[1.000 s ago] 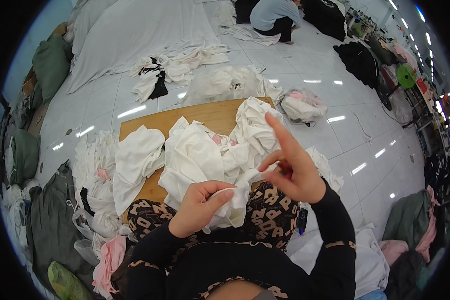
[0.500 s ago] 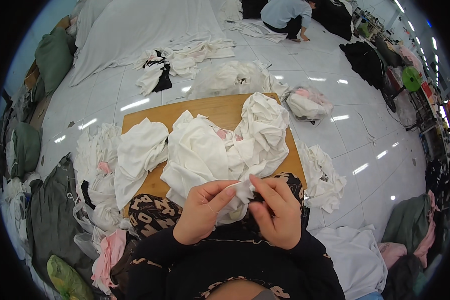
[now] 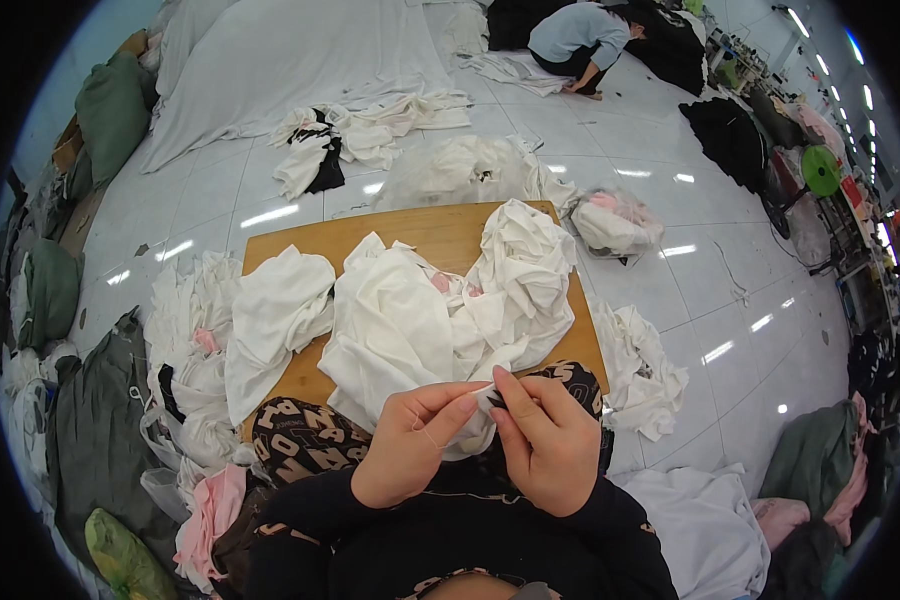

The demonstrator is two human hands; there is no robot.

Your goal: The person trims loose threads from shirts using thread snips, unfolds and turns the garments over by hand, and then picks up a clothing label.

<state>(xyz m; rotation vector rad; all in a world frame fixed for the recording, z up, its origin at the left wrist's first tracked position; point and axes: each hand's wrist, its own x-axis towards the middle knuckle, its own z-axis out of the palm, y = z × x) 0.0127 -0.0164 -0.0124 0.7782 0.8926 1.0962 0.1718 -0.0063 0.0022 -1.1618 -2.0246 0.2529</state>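
Over my lap, at the table's near edge, my left hand pinches the edge of a white cloth between thumb and forefinger. Right beside it, my right hand is closed too, its thumb and fingertips meeting at the same edge. A thin thread crosses the left fingers. Under my hands the cloth hangs down, and it seems to run on into the heap of white fabric on the wooden table. Another white bundle is bunched at the right, with bits of pink showing between.
A separate white piece overhangs the table's left side. Fabric piles lie on the floor around it, with stuffed clear bags beyond. Farther off, a person crouches over cloth. A green fan stands at the right.
My right thumb has come up against the fingertips at the cloth's edge; before, it was apart and blurred. My left hand keeps its pinch. The crouching person's arm has shifted left.
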